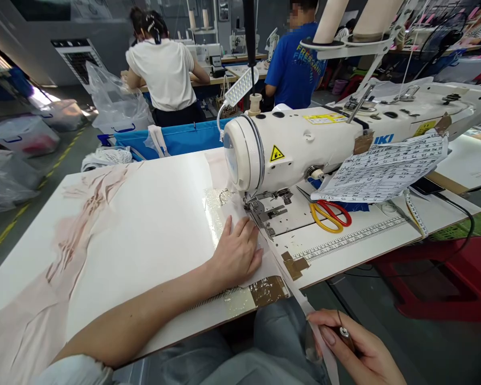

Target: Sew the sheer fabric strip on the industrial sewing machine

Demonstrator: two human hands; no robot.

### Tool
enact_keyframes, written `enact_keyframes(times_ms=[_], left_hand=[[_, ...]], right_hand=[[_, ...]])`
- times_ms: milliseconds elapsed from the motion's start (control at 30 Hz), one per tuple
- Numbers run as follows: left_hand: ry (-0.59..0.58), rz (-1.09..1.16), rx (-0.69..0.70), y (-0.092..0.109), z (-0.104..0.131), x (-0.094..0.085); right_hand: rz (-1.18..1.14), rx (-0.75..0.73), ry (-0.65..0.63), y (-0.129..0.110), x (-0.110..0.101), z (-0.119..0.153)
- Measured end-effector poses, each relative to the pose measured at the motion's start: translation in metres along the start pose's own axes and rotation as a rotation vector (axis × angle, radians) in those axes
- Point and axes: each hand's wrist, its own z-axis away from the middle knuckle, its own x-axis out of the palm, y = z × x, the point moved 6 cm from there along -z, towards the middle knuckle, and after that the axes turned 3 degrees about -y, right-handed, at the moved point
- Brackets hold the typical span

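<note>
1. While two people worked at benches behind, the desk [152,214] carried a white sewing machine [304,144].
2. Pale fabric [84,214] lay across the desk and ran to the needle.
3. The left hand [236,251] pressed flat, fingers open, on the fabric.
4. The right hand [356,347], below the desk edge, pinched the fabric strip [304,305].
5. Scissors [328,214] lay beside the machine.
</note>
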Motion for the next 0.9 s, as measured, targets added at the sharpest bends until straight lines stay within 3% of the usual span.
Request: enact_keyframes(times_ms=[533,733,900], left_hand=[[0.005,-0.034,0.009,0.001,0.0,-0.003],[0.016,-0.064,0.004,-0.001,-0.002,-0.001],[-0.017,-0.139,0.017,-0.003,-0.005,-0.003]], right_hand=[[-0.007,-0.006,-0.133,-0.002,0.019,-0.031],[0.088,-0.079,-0.216,-0.006,0.021,-0.044],[0.126,-0.11,-0.17,-0.007,0.019,-0.051]])
